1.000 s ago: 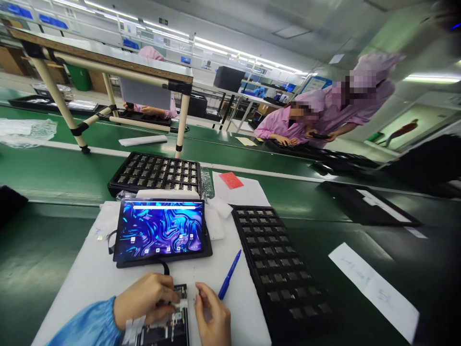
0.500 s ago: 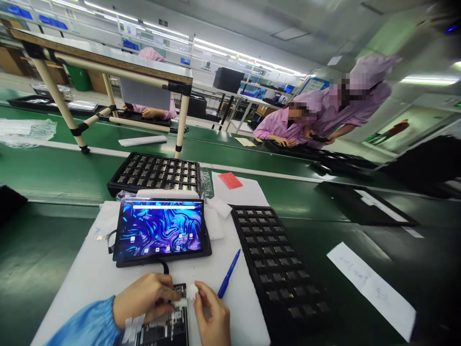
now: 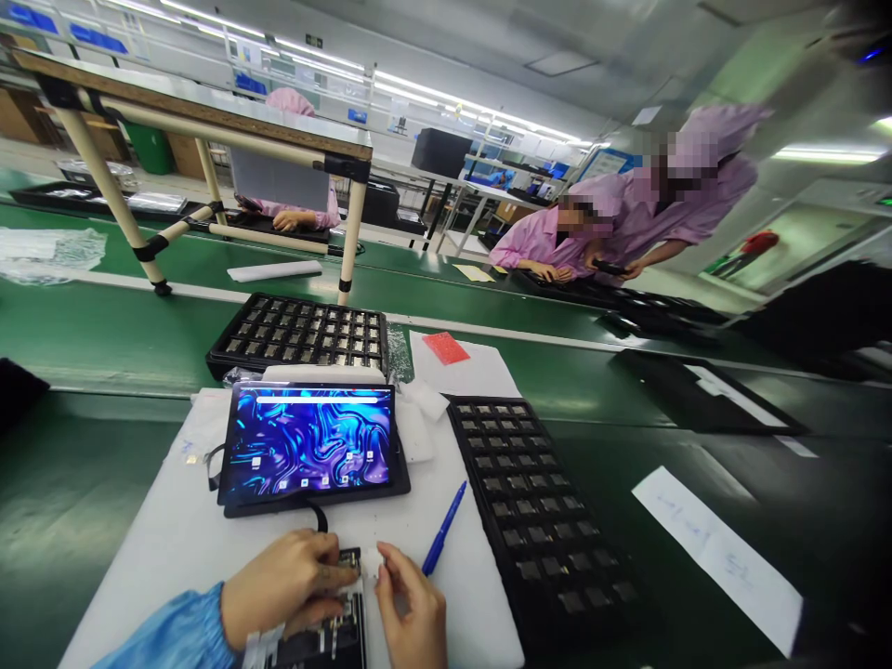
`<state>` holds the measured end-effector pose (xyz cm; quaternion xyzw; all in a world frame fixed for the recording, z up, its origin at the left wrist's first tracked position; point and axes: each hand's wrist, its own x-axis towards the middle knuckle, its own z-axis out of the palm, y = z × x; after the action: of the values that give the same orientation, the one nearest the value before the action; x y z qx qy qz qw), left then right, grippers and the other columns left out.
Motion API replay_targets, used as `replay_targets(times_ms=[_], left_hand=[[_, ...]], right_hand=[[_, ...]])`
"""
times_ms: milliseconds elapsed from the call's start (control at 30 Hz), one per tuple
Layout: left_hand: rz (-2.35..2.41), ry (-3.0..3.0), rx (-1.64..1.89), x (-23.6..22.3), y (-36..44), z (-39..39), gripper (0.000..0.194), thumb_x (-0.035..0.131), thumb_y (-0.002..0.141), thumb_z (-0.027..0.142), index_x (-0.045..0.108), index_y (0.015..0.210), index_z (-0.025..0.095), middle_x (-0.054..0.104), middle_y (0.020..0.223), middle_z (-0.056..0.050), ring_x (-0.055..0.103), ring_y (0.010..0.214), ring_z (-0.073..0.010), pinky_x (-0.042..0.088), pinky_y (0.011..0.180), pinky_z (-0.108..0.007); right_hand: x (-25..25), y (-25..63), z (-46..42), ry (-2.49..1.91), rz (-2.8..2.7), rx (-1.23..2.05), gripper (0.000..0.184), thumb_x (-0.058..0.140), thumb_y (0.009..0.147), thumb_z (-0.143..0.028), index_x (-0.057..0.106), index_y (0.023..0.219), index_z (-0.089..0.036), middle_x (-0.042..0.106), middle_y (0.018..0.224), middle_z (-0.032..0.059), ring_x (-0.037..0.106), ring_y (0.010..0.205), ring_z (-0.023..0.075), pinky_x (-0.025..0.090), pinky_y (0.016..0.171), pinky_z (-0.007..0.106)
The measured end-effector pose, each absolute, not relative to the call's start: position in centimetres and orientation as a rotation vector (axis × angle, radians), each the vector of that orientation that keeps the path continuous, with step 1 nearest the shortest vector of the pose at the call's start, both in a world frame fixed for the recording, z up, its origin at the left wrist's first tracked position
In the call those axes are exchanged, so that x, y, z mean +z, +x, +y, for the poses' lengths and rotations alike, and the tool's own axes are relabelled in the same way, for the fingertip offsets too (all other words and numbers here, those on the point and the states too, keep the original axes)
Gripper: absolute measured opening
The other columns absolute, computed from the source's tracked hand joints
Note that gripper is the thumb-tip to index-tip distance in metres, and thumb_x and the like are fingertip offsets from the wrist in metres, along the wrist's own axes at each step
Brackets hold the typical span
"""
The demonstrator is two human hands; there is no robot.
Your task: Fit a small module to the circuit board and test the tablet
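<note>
My left hand [image 3: 282, 583] bends over an opened electronic device [image 3: 334, 641] with a bare circuit board inside. Its fingers are drawn together, with the index fingertip pressed on the board near the upper end. My right hand [image 3: 414, 599] pinches a small whitish part [image 3: 373, 563] between thumb and forefinger at the device's right edge. Part of the device lies hidden under the left hand. Behind the hands a tablet [image 3: 310, 441] with a lit blue and purple screen leans on a dark stand, and a black cable [image 3: 319, 517] comes out below it.
A blue pen [image 3: 444, 528] lies on the white foam sheet [image 3: 474, 604] right of my hands. Two black compartment trays hold small metal modules: one right [image 3: 488, 465], one behind the tablet [image 3: 261, 307]. Red wrap [image 3: 446, 348] and a written paper [image 3: 717, 557] lie beyond. Co-workers [image 3: 536, 243] sit across.
My left index finger has stretched further toward the upper end of the board, and a white piece under those fingers no longer shows. My right hand has barely moved.
</note>
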<state>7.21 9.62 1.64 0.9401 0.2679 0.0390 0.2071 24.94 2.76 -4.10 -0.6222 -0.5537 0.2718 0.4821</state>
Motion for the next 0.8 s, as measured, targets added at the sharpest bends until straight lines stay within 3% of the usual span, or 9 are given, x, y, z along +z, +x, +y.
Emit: replay_targets(times_ms=[367, 633, 800], left_hand=[[0.699, 2.508, 0.286, 1.6, 6.5, 9.7, 0.016, 0.055, 0.084, 0.025, 0.063, 0.097, 0.025, 0.057, 0.076, -0.001, 0.055, 0.060, -0.0155, 0.040, 0.054, -0.024], [0.789, 2.635, 0.038, 1.6, 6.9, 9.4, 0.025, 0.061, 0.082, 0.029, 0.060, 0.107, 0.029, 0.059, 0.081, -0.002, 0.058, 0.069, -0.0177, 0.042, 0.061, -0.025], [0.834, 2.686, 0.059, 0.9, 7.0, 9.0, 0.025, 0.061, 0.082, 0.030, 0.059, 0.107, 0.031, 0.059, 0.082, 0.000, 0.058, 0.071, -0.0179, 0.042, 0.061, -0.026]], right_hand=[[-4.5, 24.8, 2.8, -1.402, -1.359, 0.589, 0.022, 0.048, 0.087, -0.023, 0.067, 0.097, -0.020, 0.070, 0.082, 0.0060, 0.067, 0.072, 0.0176, 0.053, 0.064, 0.021], [-4.7, 25.6, 3.2, -1.348, -1.508, 0.514, 0.027, 0.047, 0.085, -0.013, 0.066, 0.104, -0.019, 0.071, 0.087, 0.0051, 0.068, 0.078, 0.0158, 0.054, 0.069, 0.019], [-5.0, 25.9, 3.4, -1.303, -1.594, 0.484, 0.028, 0.048, 0.085, -0.011, 0.065, 0.106, -0.018, 0.072, 0.087, 0.0065, 0.069, 0.077, 0.0164, 0.054, 0.066, 0.017]])
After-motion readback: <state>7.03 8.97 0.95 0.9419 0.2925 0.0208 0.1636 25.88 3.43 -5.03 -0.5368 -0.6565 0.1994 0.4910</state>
